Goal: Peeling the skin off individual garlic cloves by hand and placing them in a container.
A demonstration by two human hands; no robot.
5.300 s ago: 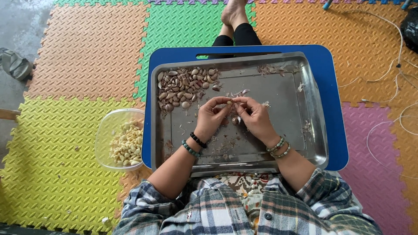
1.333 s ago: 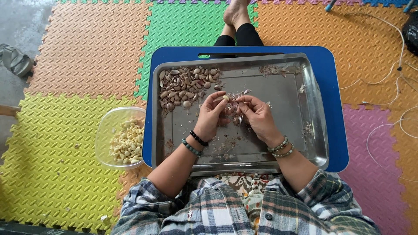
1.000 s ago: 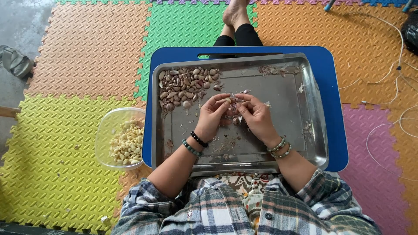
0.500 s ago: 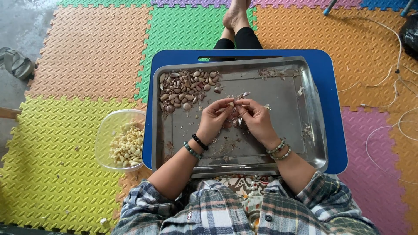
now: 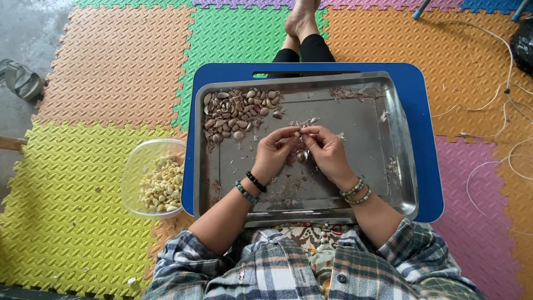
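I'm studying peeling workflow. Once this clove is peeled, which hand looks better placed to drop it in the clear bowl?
Probably the left hand. The clear plastic bowl of peeled cloves sits on the mat off the steel tray's left edge, on that hand's side. The right hand would have to cross over.

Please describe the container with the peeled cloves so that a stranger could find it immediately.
Find the blue board under the metal tray. Beside its left edge, on the yellow mat, sits a clear plastic container. Only it holds pale peeled cloves.

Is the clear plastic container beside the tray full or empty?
Partly full: pale peeled cloves cover the bottom of the clear container.
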